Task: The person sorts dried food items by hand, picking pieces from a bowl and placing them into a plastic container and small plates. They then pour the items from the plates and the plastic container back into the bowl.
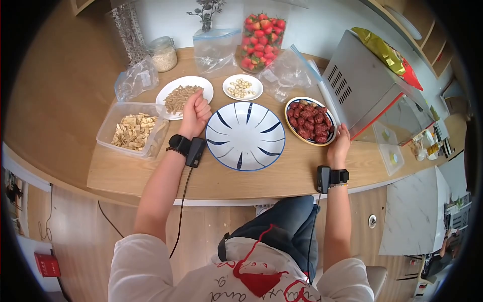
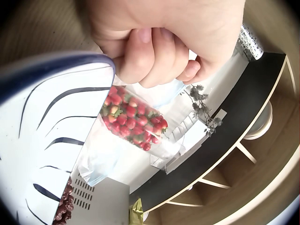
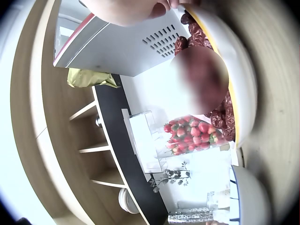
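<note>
My left hand (image 1: 195, 117) is curled into a fist over the right edge of a white oval plate (image 1: 205, 86) of thin brown dried strips (image 1: 181, 98). In the left wrist view, its folded fingers (image 2: 154, 56) show nothing sticking out; the inside of the fist is hidden. My right hand (image 1: 340, 146) is at the right side of a bowl (image 1: 322, 144) full of dried red dates (image 1: 308, 122), fingers fairly straight with the tips right at the rim. Between the hands lies a large white plate with blue stripes (image 1: 245, 136).
A plastic tub (image 1: 105, 126) of pale dried slices stands left. Behind are a small plate (image 1: 227, 84) of pale seeds, zip bags (image 1: 216, 50), a jar (image 1: 163, 54) and a clear container of strawberries (image 1: 261, 43). A grey boxy appliance (image 1: 359, 75) flanks the right hand.
</note>
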Available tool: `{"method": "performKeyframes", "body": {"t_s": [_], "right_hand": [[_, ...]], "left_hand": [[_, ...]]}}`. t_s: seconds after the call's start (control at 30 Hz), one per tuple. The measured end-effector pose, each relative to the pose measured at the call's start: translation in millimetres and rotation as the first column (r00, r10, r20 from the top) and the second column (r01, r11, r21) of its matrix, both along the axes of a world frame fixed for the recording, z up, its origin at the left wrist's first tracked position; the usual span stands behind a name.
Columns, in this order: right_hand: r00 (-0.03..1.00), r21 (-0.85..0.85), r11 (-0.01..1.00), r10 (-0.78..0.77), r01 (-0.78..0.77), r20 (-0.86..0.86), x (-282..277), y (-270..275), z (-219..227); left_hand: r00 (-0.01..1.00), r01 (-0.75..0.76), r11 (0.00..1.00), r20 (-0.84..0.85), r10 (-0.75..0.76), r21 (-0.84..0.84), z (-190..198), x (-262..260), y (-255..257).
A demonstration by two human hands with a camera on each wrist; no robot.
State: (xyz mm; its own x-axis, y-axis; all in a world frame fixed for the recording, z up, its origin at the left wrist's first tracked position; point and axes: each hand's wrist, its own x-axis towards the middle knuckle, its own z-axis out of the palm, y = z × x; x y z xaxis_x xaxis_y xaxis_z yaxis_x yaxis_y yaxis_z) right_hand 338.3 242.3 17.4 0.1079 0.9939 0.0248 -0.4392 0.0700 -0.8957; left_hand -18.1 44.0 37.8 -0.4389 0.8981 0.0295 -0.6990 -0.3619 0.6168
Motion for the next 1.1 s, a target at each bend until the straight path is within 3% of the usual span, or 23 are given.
{"method": "performKeyframes", "body": {"t_s": [0.03, 0.23, 0.43, 0.63, 0.77, 1.03, 1.1], "right_hand": [[1.000, -0.003, 1.000, -0.021, 0.021, -0.003, -2.4, -2.0, 1.9], [0.976, 0.024, 0.978, 0.209, -0.208, -0.055, -3.4, -3.7, -5.4], [0.987, -0.084, 0.984, 0.158, -0.160, -0.030, -9.5, -4.4, 1.9], [0.994, 0.069, 0.992, 0.111, -0.110, -0.015, -12.9, -8.2, 6.5], [0.997, -0.025, 0.997, 0.068, -0.068, 0.035, -8.6, -6.1, 12.2], [0.987, 0.004, 0.987, 0.160, -0.160, 0.008, -11.9, -10.0, 32.2], [0.970, 0.058, 0.968, 0.245, -0.244, -0.008, -18.6, -8.2, 38.4]], "left_hand": [[1.000, -0.002, 1.000, 0.003, 0.002, 0.005, 0.6, 0.9, 0.4], [1.000, 0.011, 1.000, 0.025, -0.012, 0.018, 0.0, 0.8, 0.7], [0.999, 0.030, 0.999, 0.043, -0.031, 0.032, -1.3, -1.9, 0.8], [0.999, 0.006, 1.000, 0.035, -0.007, 0.020, 0.2, 0.5, 0.6], [0.999, 0.042, 0.998, 0.022, -0.043, 0.044, -4.1, -2.3, 3.5], [1.000, 0.018, 0.999, 0.022, -0.019, 0.047, -7.9, -5.5, 4.2], [0.998, 0.067, 0.993, 0.006, -0.068, 0.097, -12.1, -9.3, 4.3]]}}
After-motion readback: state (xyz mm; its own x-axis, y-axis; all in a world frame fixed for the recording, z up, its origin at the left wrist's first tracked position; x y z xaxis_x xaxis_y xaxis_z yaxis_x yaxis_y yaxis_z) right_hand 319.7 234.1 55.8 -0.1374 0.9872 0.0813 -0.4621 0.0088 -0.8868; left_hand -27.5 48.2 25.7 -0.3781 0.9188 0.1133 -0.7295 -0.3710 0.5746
